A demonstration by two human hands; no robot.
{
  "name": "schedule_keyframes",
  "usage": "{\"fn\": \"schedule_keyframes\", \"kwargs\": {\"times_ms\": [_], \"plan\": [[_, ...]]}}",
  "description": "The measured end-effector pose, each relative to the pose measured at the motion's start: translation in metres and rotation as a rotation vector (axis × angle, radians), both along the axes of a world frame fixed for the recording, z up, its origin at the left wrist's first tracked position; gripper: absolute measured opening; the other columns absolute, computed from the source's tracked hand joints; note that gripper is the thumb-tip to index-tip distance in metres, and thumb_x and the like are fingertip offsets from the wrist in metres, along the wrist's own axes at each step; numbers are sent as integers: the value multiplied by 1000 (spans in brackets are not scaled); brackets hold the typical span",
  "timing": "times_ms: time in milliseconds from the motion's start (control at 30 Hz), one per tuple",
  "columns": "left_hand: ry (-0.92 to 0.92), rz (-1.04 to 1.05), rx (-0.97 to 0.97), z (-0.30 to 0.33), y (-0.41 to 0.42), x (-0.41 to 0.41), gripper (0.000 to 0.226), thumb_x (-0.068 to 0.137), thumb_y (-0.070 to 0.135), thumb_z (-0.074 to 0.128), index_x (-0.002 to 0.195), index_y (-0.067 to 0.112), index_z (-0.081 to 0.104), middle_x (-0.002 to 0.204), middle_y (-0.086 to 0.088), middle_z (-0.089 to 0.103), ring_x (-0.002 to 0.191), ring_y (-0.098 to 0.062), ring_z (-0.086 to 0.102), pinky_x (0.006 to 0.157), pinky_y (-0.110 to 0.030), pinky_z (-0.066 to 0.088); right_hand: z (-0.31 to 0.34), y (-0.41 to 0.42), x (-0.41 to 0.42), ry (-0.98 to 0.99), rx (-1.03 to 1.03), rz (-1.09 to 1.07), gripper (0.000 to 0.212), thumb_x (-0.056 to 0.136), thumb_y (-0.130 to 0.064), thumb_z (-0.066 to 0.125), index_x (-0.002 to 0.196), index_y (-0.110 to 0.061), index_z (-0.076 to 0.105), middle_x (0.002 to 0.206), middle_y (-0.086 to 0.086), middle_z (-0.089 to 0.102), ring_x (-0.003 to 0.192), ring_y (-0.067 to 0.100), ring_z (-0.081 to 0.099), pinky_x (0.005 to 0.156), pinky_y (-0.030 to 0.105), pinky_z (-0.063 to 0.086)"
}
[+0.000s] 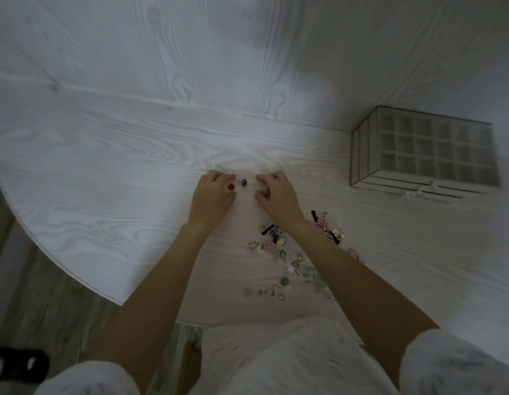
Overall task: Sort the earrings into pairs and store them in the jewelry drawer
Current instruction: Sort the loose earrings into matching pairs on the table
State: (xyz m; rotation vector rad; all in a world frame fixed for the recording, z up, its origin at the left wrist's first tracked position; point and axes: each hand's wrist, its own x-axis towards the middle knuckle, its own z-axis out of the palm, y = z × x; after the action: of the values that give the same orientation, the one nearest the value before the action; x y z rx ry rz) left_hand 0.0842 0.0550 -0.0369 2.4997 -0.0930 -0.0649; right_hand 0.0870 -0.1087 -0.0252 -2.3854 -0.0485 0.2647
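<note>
My left hand [213, 196] and my right hand [278, 195] meet at the middle of the white table [105, 166]. Both have their fingers pinched on a pale, see-through pouch [247, 169]; its outline is faint. A red earring [231, 187] lies at my left fingertips and a blue one [244, 182] sits just beside it, between the hands. A loose heap of mixed earrings [281, 258] lies on the table near my right forearm, and more earrings [328, 228] lie to the right of that wrist. The clear jewelry drawer box [424, 155] stands at the right, its drawers pushed in.
The box top shows a grid of small compartments, and small knobs [418, 191] stick out of the drawer fronts. The table's curved edge [76, 276] runs along the lower left, with wood floor below. A dark slipper [19, 363] lies on the floor.
</note>
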Motion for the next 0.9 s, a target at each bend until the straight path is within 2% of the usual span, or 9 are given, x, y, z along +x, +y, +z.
{"fn": "schedule_keyframes", "kwargs": {"times_ms": [167, 333, 500, 567, 633, 700, 800, 900], "plan": [[19, 138, -88, 2, 8, -3, 29, 80, 16, 69, 108, 11, 65, 104, -8, 60, 81, -20, 59, 75, -28, 48, 0, 35, 2, -11, 134, -27, 37, 84, -15, 65, 119, -3, 58, 113, 15, 53, 87, 18, 58, 84, 29, 49], [43, 237, -140, 5, 14, -2, 28, 83, 18, 67, 110, 11, 64, 106, -8, 63, 81, -12, 58, 78, -24, 45, 0, 47, 6, 9, 196, -25, 40, 80, -3, 65, 120, -3, 58, 115, 16, 58, 99, 26, 59, 91, 37, 50], [15, 227, -133, 5, 15, -6, 29, 84, 14, 65, 113, 8, 63, 105, -12, 66, 92, -24, 62, 85, -31, 47, 0, 42, 4, -18, 206, -18, 40, 79, 5, 60, 119, 0, 57, 116, 17, 61, 102, 29, 60, 90, 44, 50], [14, 218, -116, 7, 15, -10, 30, 84, 13, 63, 113, 9, 62, 106, -13, 65, 94, -27, 61, 85, -39, 50, 6, 37, -1, -11, 208, 10, 42, 79, 7, 57, 120, -2, 56, 120, 16, 59, 106, 27, 57, 92, 41, 49], [-26, 199, -94, 12, 12, -16, 30, 84, 11, 62, 114, 11, 61, 109, -11, 62, 96, -27, 59, 83, -39, 50, 17, 25, -9, 1, 207, 36, 41, 81, 7, 55, 120, -5, 57, 123, 14, 55, 108, 23, 55, 92, 33, 49], [-82, 126, -82, 19, 5, -26, 31, 84, 11, 62, 114, 12, 60, 109, -9, 61, 96, -24, 56, 81, -31, 46, 26, 5, -23, -14, 184, 64, 36, 84, 3, 56, 117, -8, 59, 124, 12, 54, 108, 19, 53, 90, 27, 48], [-117, -120, -66, 30, -14, -46, 29, 84, 15, 64, 113, 13, 61, 103, -5, 63, 95, -22, 54, 81, -20, 36, 33, -38, -54, -75, 70, 61, 27, 86, -2, 57, 112, -11, 63, 119, 8, 58, 108, 21, 53, 91, 26, 42], [-106, -361, -19, 26, -38, -66, 26, 81, 16, 66, 107, 15, 65, 99, -2, 65, 94, -22, 53, 83, -25, 40, 27, -81, -90, -155, -160, -8, 22, 84, -2, 59, 104, -9, 66, 101, 10, 65, 96, 28, 55, 84, 27, 39]]}}
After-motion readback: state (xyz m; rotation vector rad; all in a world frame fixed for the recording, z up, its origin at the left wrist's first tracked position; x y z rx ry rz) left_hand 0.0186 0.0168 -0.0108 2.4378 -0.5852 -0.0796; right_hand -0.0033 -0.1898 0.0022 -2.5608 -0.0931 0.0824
